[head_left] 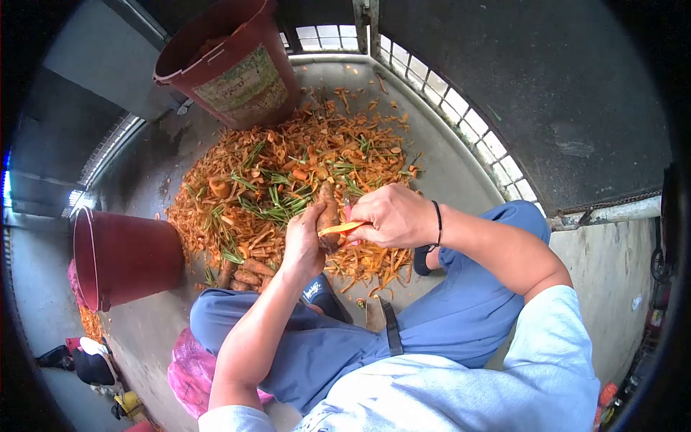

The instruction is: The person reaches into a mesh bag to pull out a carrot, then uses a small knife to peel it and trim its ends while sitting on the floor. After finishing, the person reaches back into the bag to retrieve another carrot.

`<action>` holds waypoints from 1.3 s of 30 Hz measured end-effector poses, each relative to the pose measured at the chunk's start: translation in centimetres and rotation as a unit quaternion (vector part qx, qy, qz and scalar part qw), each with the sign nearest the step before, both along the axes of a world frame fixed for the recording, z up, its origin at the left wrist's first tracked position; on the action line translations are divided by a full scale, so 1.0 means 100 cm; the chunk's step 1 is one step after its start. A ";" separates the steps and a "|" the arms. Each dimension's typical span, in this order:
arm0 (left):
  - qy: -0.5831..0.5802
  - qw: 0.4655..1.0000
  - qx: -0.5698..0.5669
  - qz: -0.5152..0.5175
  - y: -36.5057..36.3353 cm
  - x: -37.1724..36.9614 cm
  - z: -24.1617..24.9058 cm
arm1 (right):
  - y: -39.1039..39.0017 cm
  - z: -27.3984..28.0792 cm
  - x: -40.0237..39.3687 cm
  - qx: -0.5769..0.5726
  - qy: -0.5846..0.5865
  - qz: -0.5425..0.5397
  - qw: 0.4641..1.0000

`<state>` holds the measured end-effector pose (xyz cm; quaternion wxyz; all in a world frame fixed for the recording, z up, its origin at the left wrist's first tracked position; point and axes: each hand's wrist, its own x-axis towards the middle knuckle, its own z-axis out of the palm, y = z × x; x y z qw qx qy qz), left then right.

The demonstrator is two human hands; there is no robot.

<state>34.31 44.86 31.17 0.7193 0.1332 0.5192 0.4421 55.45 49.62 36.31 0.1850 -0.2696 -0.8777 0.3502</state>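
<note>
Grey floor [453, 171] bears orange peelings [281, 162] mid-frame; left hand [306, 234] fingers wrap a carrot [329, 207], right hand [392, 216] fingers grip a pink tool [348, 209].

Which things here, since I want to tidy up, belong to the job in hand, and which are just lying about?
Job, it seems: held carrot, pink tool, loose carrots, peelings, far bucket (orange bits inside), perhaps near bucket.

Lying about, probably: pink sack, yellow item, dark item.
</note>
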 end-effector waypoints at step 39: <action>0.056 0.995 0.035 -0.071 -0.039 -0.006 0.039 | 0.042 0.006 0.026 0.007 -0.068 -0.018 0.997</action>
